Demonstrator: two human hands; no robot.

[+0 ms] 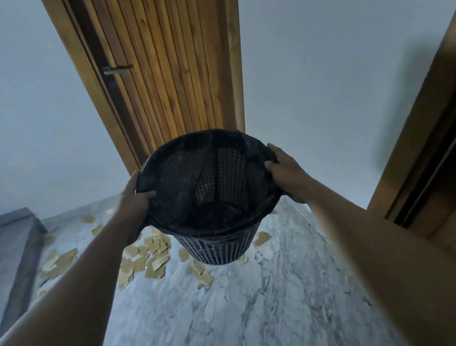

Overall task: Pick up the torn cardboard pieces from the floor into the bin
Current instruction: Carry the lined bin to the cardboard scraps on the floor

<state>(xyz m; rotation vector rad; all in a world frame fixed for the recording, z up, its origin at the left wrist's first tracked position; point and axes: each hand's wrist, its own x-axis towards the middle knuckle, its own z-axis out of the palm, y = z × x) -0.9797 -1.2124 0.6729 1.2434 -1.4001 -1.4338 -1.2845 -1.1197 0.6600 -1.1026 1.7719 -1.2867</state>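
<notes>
Now outstretched, left hand [134,205] and right hand [290,174], fingers [149,195] curled over opposite sides of the bin [220,250].

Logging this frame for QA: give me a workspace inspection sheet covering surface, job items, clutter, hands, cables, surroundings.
Surface: grey-veined marble floor; grey steps at left.
Job's things: black mesh bin, dark liner, no cardboard visible inside; torn cardboard pieces scattered on floor, mostly left.
Clutter: nothing seen.
Hands: left hand grips bin rim's left side; right hand grips the right side.
Cables: nothing seen.
Surroundings: slatted wooden door ahead, white walls, wooden cabinet at right.
</notes>
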